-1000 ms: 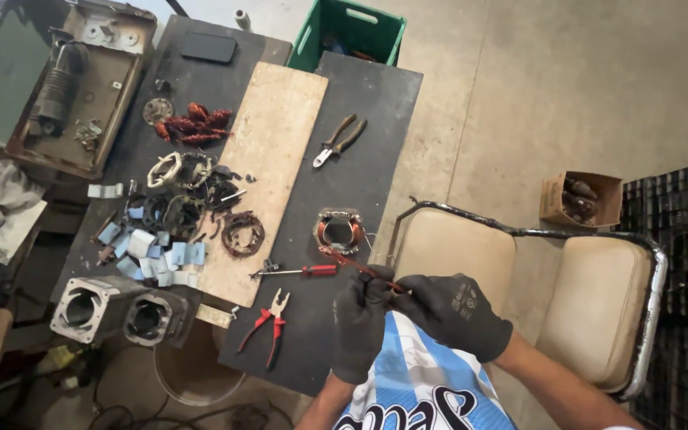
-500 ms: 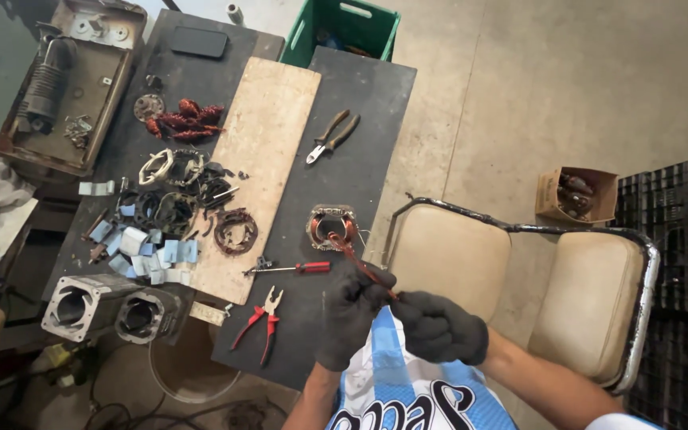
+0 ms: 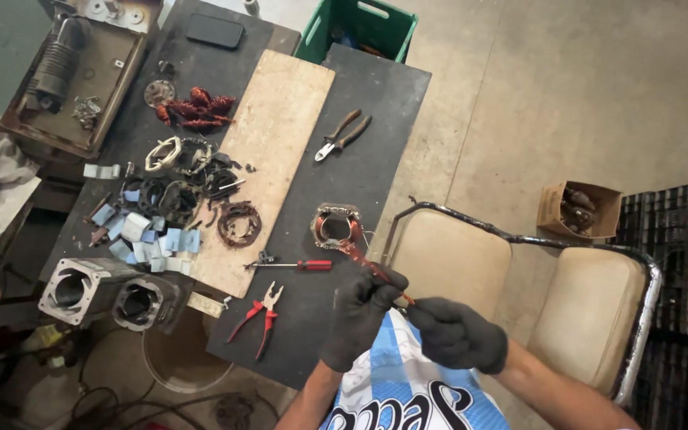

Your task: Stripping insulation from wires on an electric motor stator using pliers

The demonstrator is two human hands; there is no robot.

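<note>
Both my hands wear dark gloves and meet in front of my chest. My left hand (image 3: pixel 357 317) pinches a strand of copper wire (image 3: pixel 364 261) that runs up to a round stator ring with copper windings (image 3: pixel 335 226) on the dark table (image 3: pixel 376 103). My right hand (image 3: pixel 455 334) grips the same wire's near end, just right of the left hand. A red-handled screwdriver (image 3: pixel 296 264) and red-handled pliers (image 3: pixel 255 317) lie on the table to the left of my left hand.
A wooden board (image 3: pixel 276 151) lies along the table, with dark-handled pliers (image 3: pixel 344 135) to its right and coils, rings and paper slips to its left. Two metal motor housings (image 3: pixel 109 291) sit at the left edge. A green crate (image 3: pixel 357 30), two cream-seated chairs (image 3: pixel 519 279) and a small cardboard box (image 3: pixel 579 209) stand around.
My hands have shifted slightly right and up, drawing the copper wire out taut from the stator ring. The view has also drifted a little.
</note>
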